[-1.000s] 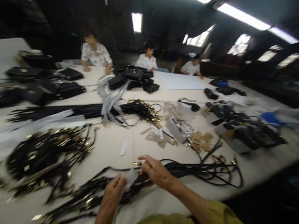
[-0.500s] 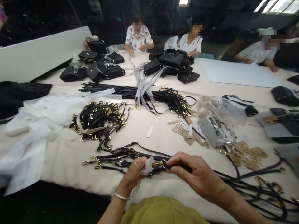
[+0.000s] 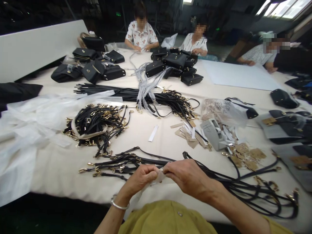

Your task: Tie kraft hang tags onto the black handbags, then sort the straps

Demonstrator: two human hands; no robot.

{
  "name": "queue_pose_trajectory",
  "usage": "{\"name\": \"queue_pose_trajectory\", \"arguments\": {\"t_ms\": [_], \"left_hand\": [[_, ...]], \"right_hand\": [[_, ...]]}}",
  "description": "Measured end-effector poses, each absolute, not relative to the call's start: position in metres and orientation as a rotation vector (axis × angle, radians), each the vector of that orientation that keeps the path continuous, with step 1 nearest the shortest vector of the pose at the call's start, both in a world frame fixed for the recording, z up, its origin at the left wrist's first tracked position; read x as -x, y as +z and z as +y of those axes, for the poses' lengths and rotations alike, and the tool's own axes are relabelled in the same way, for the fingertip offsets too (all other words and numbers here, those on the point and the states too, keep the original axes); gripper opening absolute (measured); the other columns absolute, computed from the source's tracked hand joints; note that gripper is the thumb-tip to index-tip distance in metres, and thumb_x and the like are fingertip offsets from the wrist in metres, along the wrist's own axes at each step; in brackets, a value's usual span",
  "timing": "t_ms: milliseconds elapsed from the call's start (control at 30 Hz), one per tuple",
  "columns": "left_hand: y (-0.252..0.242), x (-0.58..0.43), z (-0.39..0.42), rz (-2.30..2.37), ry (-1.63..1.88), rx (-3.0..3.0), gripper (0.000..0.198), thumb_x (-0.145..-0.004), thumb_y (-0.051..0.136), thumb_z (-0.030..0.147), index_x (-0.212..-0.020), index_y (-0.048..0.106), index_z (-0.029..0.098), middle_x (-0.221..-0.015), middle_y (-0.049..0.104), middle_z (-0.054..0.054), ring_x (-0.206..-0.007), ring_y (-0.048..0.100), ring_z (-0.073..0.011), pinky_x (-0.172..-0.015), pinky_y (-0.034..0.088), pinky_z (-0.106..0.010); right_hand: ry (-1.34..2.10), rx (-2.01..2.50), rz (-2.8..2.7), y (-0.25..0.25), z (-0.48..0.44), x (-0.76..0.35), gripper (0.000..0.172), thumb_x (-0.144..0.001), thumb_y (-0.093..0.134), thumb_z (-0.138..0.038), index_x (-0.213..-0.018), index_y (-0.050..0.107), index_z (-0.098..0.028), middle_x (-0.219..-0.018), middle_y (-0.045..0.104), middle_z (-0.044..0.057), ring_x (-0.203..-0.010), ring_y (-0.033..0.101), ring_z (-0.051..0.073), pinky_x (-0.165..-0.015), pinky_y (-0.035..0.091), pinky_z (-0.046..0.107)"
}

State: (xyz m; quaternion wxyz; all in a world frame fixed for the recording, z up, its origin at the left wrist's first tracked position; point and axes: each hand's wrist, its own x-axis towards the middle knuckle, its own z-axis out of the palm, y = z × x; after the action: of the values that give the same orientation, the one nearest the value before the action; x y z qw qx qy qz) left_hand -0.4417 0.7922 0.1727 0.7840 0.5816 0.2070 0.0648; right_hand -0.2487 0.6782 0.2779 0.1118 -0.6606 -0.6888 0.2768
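My left hand (image 3: 143, 178), with a silver bangle on its wrist, pinches the mouth of a translucent plastic sleeve (image 3: 159, 177) that hangs down toward my lap. Fingertips of my right hand (image 3: 186, 177) meet it there, closed at the sleeve's mouth; the end of the black strap they hold is mostly hidden, with only a small glint of metal showing. Just beyond both hands lies a bundle of black straps (image 3: 131, 159) with gold clasps. More black straps (image 3: 246, 190) curl over the table to the right of my right forearm.
A coiled strap bundle (image 3: 91, 125) and white plastic sleeves (image 3: 56, 112) lie left. Long straps (image 3: 117, 92) and black handbags (image 3: 175, 60) are farther back. Right are a grey tag holder (image 3: 211, 134), brown tags (image 3: 251, 156) and a plastic bag (image 3: 226, 112). Three people sit opposite.
My right hand has moved left to the sleeve's mouth, carrying the strap's gold clasp, which is now hidden. The hands are now touching or nearly so. The view has shifted slightly.
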Motion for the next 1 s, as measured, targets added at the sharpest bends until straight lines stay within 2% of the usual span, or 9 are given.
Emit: {"name": "queue_pose_trajectory", "arguments": {"t_ms": [100, 267, 433, 567, 700, 800, 867, 933, 1000], "left_hand": [[0.180, 0.438, 0.789, 0.452, 0.112, -1.356, 0.037, -0.086, 0.066, 0.051, -0.083, 0.070, 0.014, -0.080, 0.065, -0.003, -0.075, 0.052, -0.0152, -0.073, 0.038, -0.026], [0.184, 0.435, 0.782, 0.553, 0.096, -1.439, 0.021, -0.082, 0.063, 0.036, -0.077, 0.063, 0.016, -0.069, 0.055, 0.003, -0.066, 0.044, -0.0123, -0.063, 0.033, -0.025], [0.176, 0.444, 0.786, 0.594, 0.044, -1.381, 0.019, -0.076, 0.066, 0.033, -0.078, 0.067, 0.014, -0.068, 0.062, 0.000, -0.065, 0.051, -0.0137, -0.064, 0.038, -0.025], [0.172, 0.453, 0.795, 0.622, 0.093, -1.293, 0.020, -0.077, 0.067, 0.034, -0.078, 0.068, 0.014, -0.071, 0.067, -0.002, -0.064, 0.054, -0.0136, -0.064, 0.041, -0.026], [0.168, 0.455, 0.795, 0.678, 0.126, -1.243, 0.017, -0.071, 0.069, 0.026, -0.081, 0.061, 0.016, -0.064, 0.065, 0.002, -0.058, 0.055, -0.0126, -0.060, 0.039, -0.024], [0.165, 0.452, 0.790, 0.665, 0.141, -1.238, 0.017, -0.073, 0.070, 0.026, -0.078, 0.055, 0.018, -0.068, 0.068, 0.000, -0.066, 0.061, -0.0155, -0.066, 0.043, -0.026], [0.164, 0.450, 0.787, 0.645, 0.134, -1.248, 0.017, -0.077, 0.069, 0.029, -0.078, 0.057, 0.017, -0.074, 0.071, -0.003, -0.073, 0.064, -0.0177, -0.071, 0.045, -0.028], [0.165, 0.447, 0.784, 0.651, 0.116, -1.278, 0.018, -0.077, 0.068, 0.032, -0.079, 0.060, 0.016, -0.076, 0.072, -0.004, -0.075, 0.064, -0.0181, -0.071, 0.044, -0.028], [0.167, 0.444, 0.782, 0.672, 0.114, -1.324, 0.021, -0.076, 0.069, 0.035, -0.078, 0.062, 0.015, -0.075, 0.072, -0.004, -0.071, 0.061, -0.0171, -0.067, 0.041, -0.027]], "right_hand": [[1.062, 1.964, -1.802, 0.272, 0.686, 0.250, 0.018, -0.089, 0.057, -0.030, -0.102, 0.069, -0.027, -0.096, 0.078, -0.001, -0.087, 0.070, 0.016, -0.076, 0.044, 0.027], [1.471, 1.942, -1.418, 0.269, 0.692, 0.240, 0.024, -0.075, 0.066, -0.028, -0.097, 0.068, -0.022, -0.070, 0.070, -0.005, -0.060, 0.057, 0.009, -0.057, 0.038, 0.021], [1.654, 1.912, -1.532, 0.265, 0.679, 0.209, 0.016, -0.071, 0.073, -0.035, -0.076, 0.071, -0.020, -0.063, 0.064, -0.005, -0.057, 0.047, 0.006, -0.051, 0.029, 0.020], [1.823, 1.802, -1.343, 0.255, 0.663, 0.190, 0.018, -0.077, 0.065, -0.034, -0.082, 0.071, -0.018, -0.062, 0.063, -0.004, -0.054, 0.047, 0.006, -0.052, 0.032, 0.019], [1.639, 1.885, -1.314, 0.253, 0.654, 0.190, 0.022, -0.084, 0.057, -0.032, -0.088, 0.074, -0.019, -0.068, 0.068, -0.001, -0.056, 0.050, 0.007, -0.057, 0.038, 0.021], [1.388, 1.980, -1.507, 0.264, 0.653, 0.194, 0.024, -0.085, 0.060, -0.034, -0.100, 0.078, -0.026, -0.090, 0.077, 0.002, -0.077, 0.066, 0.013, -0.074, 0.049, 0.026], [1.208, 2.041, -1.676, 0.274, 0.653, 0.197, 0.025, -0.087, 0.062, -0.036, -0.106, 0.077, -0.033, -0.103, 0.078, 0.000, -0.093, 0.070, 0.017, -0.086, 0.050, 0.029], [1.030, 2.086, -1.824, 0.280, 0.651, 0.199, 0.025, -0.090, 0.061, -0.039, -0.110, 0.076, -0.035, -0.104, 0.078, 0.001, -0.096, 0.070, 0.018, -0.087, 0.050, 0.030], [0.849, 2.082, -1.939, 0.283, 0.648, 0.203, 0.028, -0.093, 0.057, -0.041, -0.113, 0.074, -0.034, -0.097, 0.077, 0.003, -0.087, 0.069, 0.017, -0.080, 0.050, 0.028]]}}
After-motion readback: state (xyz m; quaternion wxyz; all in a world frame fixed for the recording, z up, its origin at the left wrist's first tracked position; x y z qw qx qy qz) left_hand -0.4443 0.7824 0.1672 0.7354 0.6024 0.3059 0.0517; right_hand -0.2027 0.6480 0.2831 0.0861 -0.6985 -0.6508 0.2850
